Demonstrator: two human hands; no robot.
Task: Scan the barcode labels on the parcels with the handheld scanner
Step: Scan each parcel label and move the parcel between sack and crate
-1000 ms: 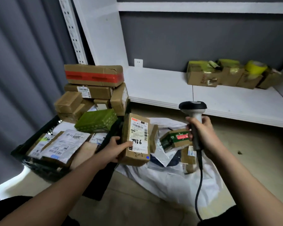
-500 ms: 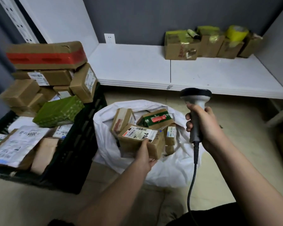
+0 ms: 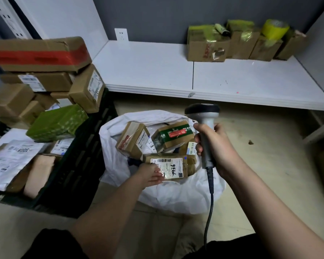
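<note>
My right hand grips the grey handheld scanner upright by its handle, its black head above the white sack and its cable hanging down. My left hand rests on the left end of a small brown parcel with a white barcode label marked 7936, lying label up in the sack; its fingers touch the label's near corner. Other parcels lie in the sack, among them a green-and-red box and a brown box.
A black crate on the left holds several parcels, with a stack of brown boxes and a green parcel on top. A low white shelf runs behind, carrying taped cartons at its far right. Bare floor lies to the right.
My left hand carried the 7936 parcel from upright beside the crate down into the sack, where it now lies flat. The view swung right and down; the scanner stayed upright.
</note>
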